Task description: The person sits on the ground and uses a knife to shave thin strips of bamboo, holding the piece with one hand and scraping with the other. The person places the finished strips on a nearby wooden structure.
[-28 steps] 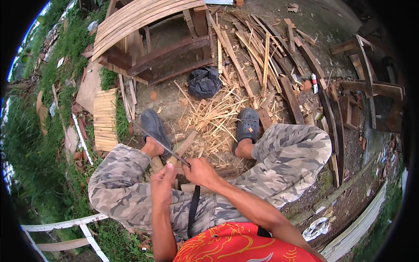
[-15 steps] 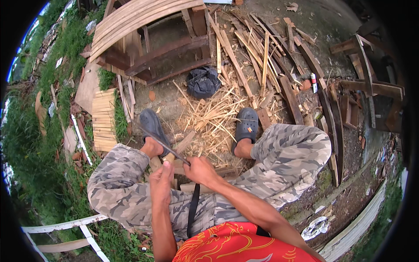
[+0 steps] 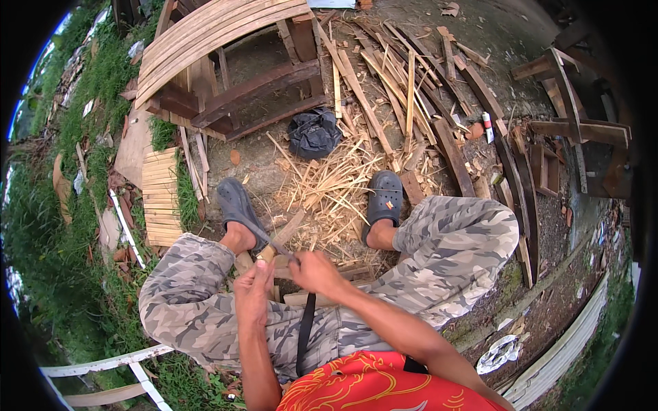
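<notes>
Both bare hands work close together in front of the lap in the head view, the only one; the left hand [image 3: 252, 291] has thumb and fingers pinched on the near end of a narrow, flat strip of pale brown wood [image 3: 288, 227]; the right hand [image 3: 317, 272] is closed in a fist around the near end of a slim, dark grey metal blade [image 3: 279, 248] (its handle is hidden by the fingers).

That strip lies between the knees, slanting away toward the right; the blade crosses close by it, pointing up and left toward a dark grey perforated rubber clog [image 3: 236, 198]; whether edge and wood touch, I cannot tell.

Judging by its thinness, the strip should be light and fairly stiff, dry rather than slippery, apt to split along the grain and leave splinters; its near end, behind the edge, seems the safest place to pinch; the blade looks rigid and light, best held by the hidden handle.

Beyond the hands lies a loose heap of pale, curling wood shavings [image 3: 336, 181]; a crumpled black plastic bag [image 3: 313, 133] sits just past it, near a dark-framed wooden bench with a pale slatted top [image 3: 219, 34].
</notes>
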### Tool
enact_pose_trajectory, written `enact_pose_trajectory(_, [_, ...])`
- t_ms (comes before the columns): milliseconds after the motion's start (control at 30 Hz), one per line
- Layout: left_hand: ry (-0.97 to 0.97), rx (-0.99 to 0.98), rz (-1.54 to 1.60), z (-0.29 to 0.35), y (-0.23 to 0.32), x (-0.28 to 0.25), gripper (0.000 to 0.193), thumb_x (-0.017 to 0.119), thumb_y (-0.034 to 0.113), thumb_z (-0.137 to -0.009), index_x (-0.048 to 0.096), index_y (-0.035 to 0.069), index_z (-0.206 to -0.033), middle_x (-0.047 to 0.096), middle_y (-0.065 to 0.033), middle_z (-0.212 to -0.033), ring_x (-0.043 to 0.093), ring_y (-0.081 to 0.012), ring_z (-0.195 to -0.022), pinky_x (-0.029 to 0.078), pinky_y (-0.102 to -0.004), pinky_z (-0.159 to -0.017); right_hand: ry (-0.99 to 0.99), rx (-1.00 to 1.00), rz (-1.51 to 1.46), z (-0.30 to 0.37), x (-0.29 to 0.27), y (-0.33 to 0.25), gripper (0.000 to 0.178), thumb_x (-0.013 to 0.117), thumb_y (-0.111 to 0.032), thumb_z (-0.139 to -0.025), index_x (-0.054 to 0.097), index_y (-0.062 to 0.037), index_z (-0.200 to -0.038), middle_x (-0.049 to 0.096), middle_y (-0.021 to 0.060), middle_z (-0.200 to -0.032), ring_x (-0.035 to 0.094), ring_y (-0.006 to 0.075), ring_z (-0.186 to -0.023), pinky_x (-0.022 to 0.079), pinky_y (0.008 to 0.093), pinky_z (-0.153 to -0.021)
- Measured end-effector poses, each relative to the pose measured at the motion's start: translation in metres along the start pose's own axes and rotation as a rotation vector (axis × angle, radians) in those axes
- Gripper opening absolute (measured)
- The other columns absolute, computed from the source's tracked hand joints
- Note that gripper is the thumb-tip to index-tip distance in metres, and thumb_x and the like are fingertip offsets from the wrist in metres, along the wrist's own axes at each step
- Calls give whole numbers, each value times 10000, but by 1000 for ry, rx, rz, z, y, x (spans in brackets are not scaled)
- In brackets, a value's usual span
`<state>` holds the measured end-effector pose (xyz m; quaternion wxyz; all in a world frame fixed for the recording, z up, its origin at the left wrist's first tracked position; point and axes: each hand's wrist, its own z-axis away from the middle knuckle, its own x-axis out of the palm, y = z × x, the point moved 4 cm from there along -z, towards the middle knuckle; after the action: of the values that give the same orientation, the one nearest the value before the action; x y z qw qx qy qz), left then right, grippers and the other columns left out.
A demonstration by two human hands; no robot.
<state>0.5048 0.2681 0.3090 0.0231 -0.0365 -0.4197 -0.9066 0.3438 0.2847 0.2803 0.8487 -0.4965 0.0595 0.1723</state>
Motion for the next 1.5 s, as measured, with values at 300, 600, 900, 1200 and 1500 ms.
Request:
enact_pose_trajectory(300, [63, -36, 78, 6, 2, 7, 447, 603, 288, -1024, 608, -94, -1256, 641, -172, -1258, 616, -235, -1211, 462, -332, -1063, 62, 64, -52, 1, 8, -2, 260, 584, -213, -886, 701, 16, -921, 643, 312, -760, 642, 511, -767, 531, 549, -722])
enact_pose_trajectory(600, [74, 4, 67, 12, 6, 21, 444, 559, 282, -1044, 589, -97, -1274, 662, -127, -1185, 620, -179, -1129, 443, -309, -1032, 142, 67, -17, 1, 4, 5, 248, 568, -184, -888, 692, 30, -899, 638, 293, -717, 660, 476, -721, 533, 526, -706])
enact_pose_trajectory(900, [38, 17, 36, 9, 13, 19, 431, 531, 285, -1054, 592, -108, -1219, 652, -139, -1199, 603, -194, -1153, 431, -318, -1011, 117, -62, -71, 4, 13, 5, 222, 583, -172, -879, 676, 29, -881, 614, 295, -670, 648, 476, -674, 526, 525, -654])
enact_pose_trajectory(1200, [57, -26, 131, 10, 14, 16, 397, 517, 267, -1055, 580, -98, -1199, 639, -182, -1228, 592, -231, -1191, 412, -331, -1026, 117, -88, -36, 2, 16, -3, 229, 592, -204, -882, 680, 8, -889, 626, 276, -662, 648, 480, -682, 538, 533, -678])
enact_pose_trajectory(1500, [75, -38, 98, 10, 12, 24, 428, 515, 257, -1058, 557, -110, -1273, 635, -160, -1229, 602, -203, -1141, 426, -307, -991, 104, -1, -89, 0, 4, 5, 259, 591, -217, -890, 688, 23, -873, 639, 268, -677, 646, 474, -675, 534, 527, -680])
